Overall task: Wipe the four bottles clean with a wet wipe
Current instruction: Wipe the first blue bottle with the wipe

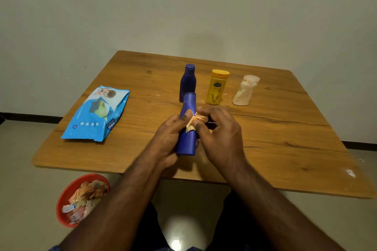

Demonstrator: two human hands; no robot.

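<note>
Down by our knees sits a red bowl (61,199) on the floor, heaped with crumpled, stained wipes. Up over the near part of the wooden table (275,138) we've got both hands busy: our left hand (169,136) curls round a blue bottle (186,144), thumb laid across its front, holding it tilted with the top end pointing away from us. Our right hand (218,130) pinches a bunched, orange-stained wet wipe (194,121) against the bottle's side, fingers bent tight around it. Behind them, three more bottles stand upright in a row: a dark blue bottle (187,81) with its cap on, partly hidden by the one we hold; a yellow lotion bottle (217,87) just to its right; and a clear bottle (245,90) smeared with orange residue furthest right. Well off to the left lies a blue pack of wet wipes (98,114), flat on the tabletop.
</note>
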